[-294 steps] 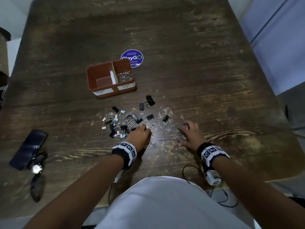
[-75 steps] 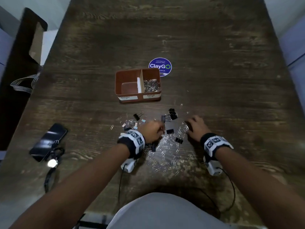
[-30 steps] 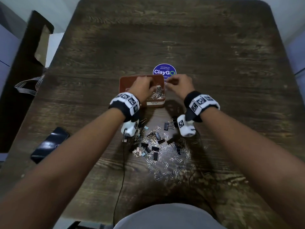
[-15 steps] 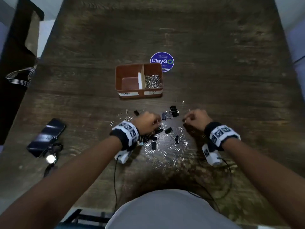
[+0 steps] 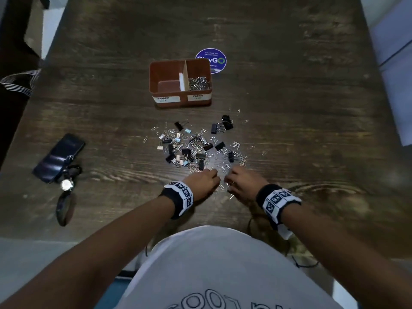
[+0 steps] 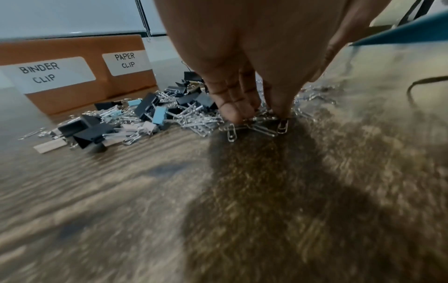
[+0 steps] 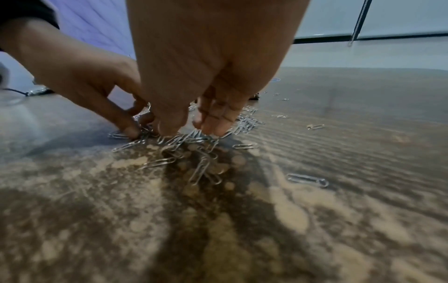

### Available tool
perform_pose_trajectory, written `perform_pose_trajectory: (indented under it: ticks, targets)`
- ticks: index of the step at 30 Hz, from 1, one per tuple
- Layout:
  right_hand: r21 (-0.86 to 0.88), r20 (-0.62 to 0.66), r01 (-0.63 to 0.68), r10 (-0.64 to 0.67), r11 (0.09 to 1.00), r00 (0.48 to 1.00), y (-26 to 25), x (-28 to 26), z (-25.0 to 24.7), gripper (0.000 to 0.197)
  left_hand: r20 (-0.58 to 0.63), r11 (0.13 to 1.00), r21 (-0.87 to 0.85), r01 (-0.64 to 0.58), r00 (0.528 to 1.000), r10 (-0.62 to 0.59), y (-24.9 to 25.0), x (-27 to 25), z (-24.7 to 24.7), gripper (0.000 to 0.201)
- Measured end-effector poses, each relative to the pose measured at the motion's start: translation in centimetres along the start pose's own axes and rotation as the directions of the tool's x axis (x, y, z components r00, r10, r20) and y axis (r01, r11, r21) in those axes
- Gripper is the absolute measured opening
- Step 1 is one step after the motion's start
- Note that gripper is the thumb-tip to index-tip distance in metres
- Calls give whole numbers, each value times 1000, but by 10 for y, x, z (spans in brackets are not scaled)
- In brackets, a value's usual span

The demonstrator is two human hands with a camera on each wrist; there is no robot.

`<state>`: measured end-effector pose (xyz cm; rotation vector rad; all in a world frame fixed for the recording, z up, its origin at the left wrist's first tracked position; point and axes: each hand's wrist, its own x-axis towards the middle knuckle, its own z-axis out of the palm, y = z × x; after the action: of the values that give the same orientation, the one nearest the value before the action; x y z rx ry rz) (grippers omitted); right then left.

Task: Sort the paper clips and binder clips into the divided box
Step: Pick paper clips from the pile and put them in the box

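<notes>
both hands have come back from the box to the near edge of the pile since a second ago. paper clips (image 5: pixel 236 152) lie loose on the table (image 5: pixel 289 130), mixed with black and pale binder clips (image 5: pixel 189 150) in a heap in front of the box (image 5: pixel 166 86). the left hand (image 5: pixel 201 182) has its fingers (image 6: pixel 232 111) bunched narrow, tips down, pinching into a clump of paper clips at the heap's near side. the right hand (image 5: pixel 242 184) sits just beside it, fingers (image 7: pixel 213 124) also drawn together over the same clump; thumb and fingertips close on the clips. the two hands nearly touch. a few stray paper clips lie apart to the right on the table.

the box stands beyond the heap, split by a white divider. its right half, labelled paper clip, holds a layer of paper clips (image 5: pixel 199 82); the left half, labelled binder clip, shows only its floor. a round blue sticker (image 5: pixel 215 56) lies behind the box's right corner. a dark phone (image 5: pixel 59 157) with a strap lies well off to the left.
</notes>
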<state>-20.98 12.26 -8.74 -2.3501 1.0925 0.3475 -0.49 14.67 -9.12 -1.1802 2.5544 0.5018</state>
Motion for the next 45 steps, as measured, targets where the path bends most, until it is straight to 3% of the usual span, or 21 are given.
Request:
perform_pose_trajectory:
  ticks: [4,9,12,15,17,22,28,31,34,36,39,40,41,44,45]
  targets:
    - [19,-49,-152,153,988,987,-11,5,14,36,23,998,11,59,998,-59,4,-3,0,22]
    - [-29,-43,-139,138,990,990,-7,9,33,21,-8,997,76,24,1000,-24,0,-7,0,25]
    - [14,-64,-109,110,994,992,-3,6,31,24,-109,996,85,7,994,2,-9,-11,-5,25]
    - [52,-116,-86,91,995,989,-2,0,26,43,-180,1000,2,29,983,-28,-15,-13,-11,24]
    - [67,-130,-122,130,990,983,0,-2,21,51,-158,991,-104,78,983,-94,-17,-13,-19,22]
    - [91,-169,-103,118,991,979,5,-5,32,14,-9,930,-316,189,979,-202,-24,-7,-31,21]
    - [103,-192,-64,83,993,978,9,-6,40,20,22,860,-483,167,984,-179,-30,2,-29,37]
    - [354,-246,-78,173,932,954,17,-6,38,34,39,801,-570,185,979,-198,-33,5,-29,38]
    - [529,-285,-97,284,843,915,26,-10,23,27,107,735,-641,221,974,-200,-33,9,-30,30]
    - [518,-269,-106,279,849,922,33,-13,15,27,172,619,-740,264,964,-205,-31,11,-30,33]
    - [542,-187,-172,318,823,930,40,-17,11,37,268,348,-879,327,941,-207,-24,12,-33,35]
    - [544,-139,-205,329,813,934,41,-18,10,35,294,298,-890,344,934,-200,-21,12,-35,36]
    - [537,-93,-232,330,811,939,41,-20,12,30,311,316,-877,363,929,-203,-18,14,-37,39]
    - [473,-35,-241,291,848,956,38,-30,18,5,236,624,-716,314,949,-207,-10,23,-38,49]
    - [418,-21,-245,279,875,960,37,-33,22,17,211,701,-652,287,958,-195,-8,26,-38,49]
